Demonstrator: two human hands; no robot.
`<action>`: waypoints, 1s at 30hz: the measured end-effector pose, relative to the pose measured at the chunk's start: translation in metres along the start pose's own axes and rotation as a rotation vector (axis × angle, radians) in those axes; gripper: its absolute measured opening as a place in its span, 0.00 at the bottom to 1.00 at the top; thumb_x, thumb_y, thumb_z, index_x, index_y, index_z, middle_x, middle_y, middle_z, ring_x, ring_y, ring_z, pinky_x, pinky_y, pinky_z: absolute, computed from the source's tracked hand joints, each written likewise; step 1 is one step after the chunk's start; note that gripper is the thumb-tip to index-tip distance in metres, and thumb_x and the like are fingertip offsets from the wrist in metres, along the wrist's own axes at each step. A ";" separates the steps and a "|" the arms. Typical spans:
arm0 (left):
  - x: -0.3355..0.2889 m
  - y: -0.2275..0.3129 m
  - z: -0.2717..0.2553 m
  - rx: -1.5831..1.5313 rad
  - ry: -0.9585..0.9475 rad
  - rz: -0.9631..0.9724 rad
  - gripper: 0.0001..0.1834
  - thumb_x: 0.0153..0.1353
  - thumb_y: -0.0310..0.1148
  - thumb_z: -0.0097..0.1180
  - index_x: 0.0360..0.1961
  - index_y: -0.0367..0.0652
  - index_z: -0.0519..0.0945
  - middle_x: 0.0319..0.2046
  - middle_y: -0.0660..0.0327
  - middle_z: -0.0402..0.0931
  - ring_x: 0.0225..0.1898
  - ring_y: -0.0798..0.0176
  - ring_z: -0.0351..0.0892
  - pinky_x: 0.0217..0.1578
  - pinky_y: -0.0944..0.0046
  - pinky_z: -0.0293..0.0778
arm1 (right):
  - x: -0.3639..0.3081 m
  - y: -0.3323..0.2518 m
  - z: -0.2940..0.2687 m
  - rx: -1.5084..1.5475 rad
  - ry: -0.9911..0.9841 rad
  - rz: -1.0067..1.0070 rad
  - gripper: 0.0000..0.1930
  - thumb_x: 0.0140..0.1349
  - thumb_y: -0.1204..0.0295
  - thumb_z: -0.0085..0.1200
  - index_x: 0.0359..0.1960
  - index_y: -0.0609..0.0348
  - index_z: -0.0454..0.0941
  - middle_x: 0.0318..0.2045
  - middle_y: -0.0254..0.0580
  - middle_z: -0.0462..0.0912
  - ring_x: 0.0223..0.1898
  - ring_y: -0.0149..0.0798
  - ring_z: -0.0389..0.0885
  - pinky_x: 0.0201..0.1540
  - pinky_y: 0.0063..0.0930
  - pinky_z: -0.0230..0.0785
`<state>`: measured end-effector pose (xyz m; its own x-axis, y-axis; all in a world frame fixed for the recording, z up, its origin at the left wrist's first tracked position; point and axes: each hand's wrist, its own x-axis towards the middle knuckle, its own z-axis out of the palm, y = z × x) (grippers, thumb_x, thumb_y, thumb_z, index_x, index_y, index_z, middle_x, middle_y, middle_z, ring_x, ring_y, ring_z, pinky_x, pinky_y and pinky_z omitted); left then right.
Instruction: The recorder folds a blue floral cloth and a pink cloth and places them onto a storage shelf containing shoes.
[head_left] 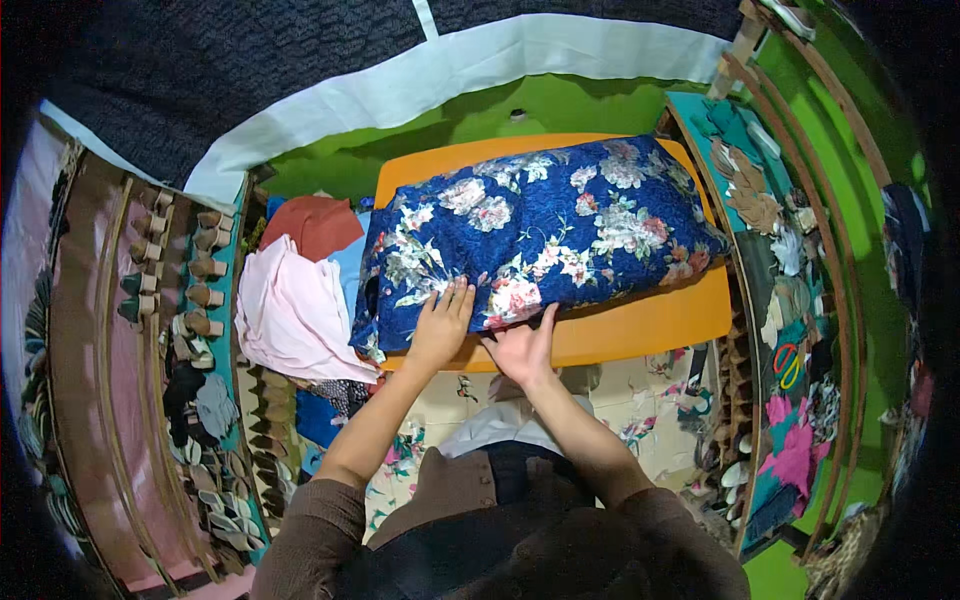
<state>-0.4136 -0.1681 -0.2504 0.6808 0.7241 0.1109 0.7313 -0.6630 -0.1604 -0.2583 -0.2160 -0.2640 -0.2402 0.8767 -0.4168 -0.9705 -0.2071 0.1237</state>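
Observation:
Dark blue floral fabric [560, 230], printed with white and pink flowers, lies spread over an orange tabletop [650, 325]. It looks folded or layered, with a raised near edge. Flat on its near left part rests my left hand [447, 318], fingers stretched out together. My right hand [522, 352] is at the fabric's near edge, palm turned up. Its thumb stands apart against the cloth, and some of its fingers are hidden beneath the edge.
Left of the table lie pink cloth [290, 310] and rust-red cloth [310, 225]. A shelf at left holds shoes [205, 295]. The right shelf carries scraps, pink fabric [792, 455] and scissors with red and yellow handles [788, 366]. Scraps [635, 430] litter the tiled floor.

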 end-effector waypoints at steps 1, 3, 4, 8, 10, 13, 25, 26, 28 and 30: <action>0.001 -0.001 -0.002 -0.018 0.018 -0.005 0.27 0.53 0.30 0.42 0.56 0.33 0.63 0.56 0.49 0.64 0.55 0.53 0.67 0.53 0.52 0.62 | 0.010 0.003 0.003 0.029 -0.097 -0.039 0.41 0.53 0.35 0.39 0.60 0.51 0.56 0.60 0.38 0.59 0.62 0.40 0.54 0.64 0.43 0.40; 0.004 0.001 -0.009 -0.010 0.051 -0.003 0.27 0.52 0.28 0.42 0.57 0.35 0.62 0.57 0.50 0.63 0.56 0.54 0.67 0.54 0.54 0.62 | 0.029 0.008 0.002 -0.011 -0.179 -0.158 0.33 0.54 0.40 0.43 0.55 0.49 0.64 0.54 0.36 0.68 0.57 0.38 0.62 0.61 0.42 0.49; 0.004 0.001 -0.016 -0.028 0.073 -0.025 0.27 0.53 0.28 0.42 0.57 0.35 0.63 0.57 0.50 0.63 0.56 0.54 0.67 0.54 0.54 0.62 | 0.029 0.010 0.007 -0.057 -0.214 -0.162 0.36 0.52 0.40 0.47 0.55 0.51 0.63 0.54 0.37 0.68 0.57 0.40 0.63 0.61 0.42 0.50; -0.003 0.005 -0.013 -0.054 0.078 -0.038 0.27 0.54 0.30 0.42 0.56 0.33 0.62 0.56 0.49 0.63 0.56 0.50 0.65 0.55 0.50 0.59 | 0.037 0.014 -0.006 -0.044 -0.067 -0.186 0.17 0.57 0.61 0.50 0.47 0.50 0.73 0.47 0.36 0.76 0.50 0.40 0.71 0.57 0.38 0.57; -0.014 0.010 0.004 -0.107 -0.080 -0.030 0.32 0.51 0.33 0.47 0.58 0.31 0.59 0.60 0.45 0.55 0.61 0.47 0.56 0.58 0.46 0.52 | 0.036 0.015 -0.015 -0.068 0.065 -0.178 0.11 0.58 0.63 0.51 0.41 0.47 0.75 0.38 0.28 0.79 0.43 0.32 0.75 0.49 0.32 0.65; -0.026 0.014 -0.005 -0.806 -0.225 -0.077 0.40 0.52 0.40 0.54 0.62 0.35 0.51 0.65 0.43 0.39 0.65 0.41 0.42 0.60 0.40 0.41 | 0.025 0.005 -0.026 -0.219 0.345 -0.030 0.16 0.56 0.59 0.54 0.46 0.44 0.72 0.47 0.28 0.74 0.50 0.33 0.69 0.55 0.37 0.56; -0.060 -0.025 -0.018 -1.214 0.274 -1.109 0.42 0.51 0.31 0.54 0.63 0.36 0.46 0.61 0.42 0.45 0.62 0.44 0.48 0.61 0.57 0.47 | -0.049 0.002 0.053 -1.280 0.011 -0.028 0.27 0.57 0.75 0.50 0.59 0.60 0.58 0.55 0.48 0.67 0.53 0.36 0.67 0.56 0.29 0.59; -0.061 -0.019 -0.016 -1.137 0.295 -1.039 0.41 0.52 0.31 0.53 0.64 0.38 0.46 0.61 0.41 0.45 0.62 0.44 0.47 0.61 0.56 0.47 | -0.046 0.000 0.063 -1.483 -0.073 -0.088 0.24 0.58 0.76 0.48 0.58 0.62 0.60 0.54 0.47 0.68 0.54 0.36 0.67 0.56 0.27 0.58; -0.053 0.003 -0.018 -1.000 0.356 -0.874 0.41 0.51 0.29 0.53 0.64 0.42 0.46 0.61 0.41 0.44 0.63 0.43 0.45 0.61 0.55 0.47 | -0.037 -0.013 0.059 -1.525 -0.072 -0.124 0.23 0.58 0.77 0.48 0.57 0.62 0.61 0.54 0.47 0.68 0.54 0.35 0.67 0.56 0.26 0.59; -0.047 0.021 -0.022 -0.991 0.393 -0.743 0.42 0.50 0.27 0.53 0.64 0.43 0.46 0.62 0.41 0.42 0.63 0.41 0.44 0.60 0.55 0.49 | -0.028 -0.016 0.064 -1.526 -0.065 -0.160 0.20 0.58 0.78 0.45 0.54 0.61 0.66 0.51 0.43 0.71 0.51 0.35 0.69 0.55 0.27 0.59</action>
<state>-0.4286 -0.2202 -0.2371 -0.0548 0.9848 0.1651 0.5422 -0.1095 0.8331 -0.2342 -0.2095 -0.1961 -0.1722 0.9409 -0.2916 -0.0919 -0.3101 -0.9463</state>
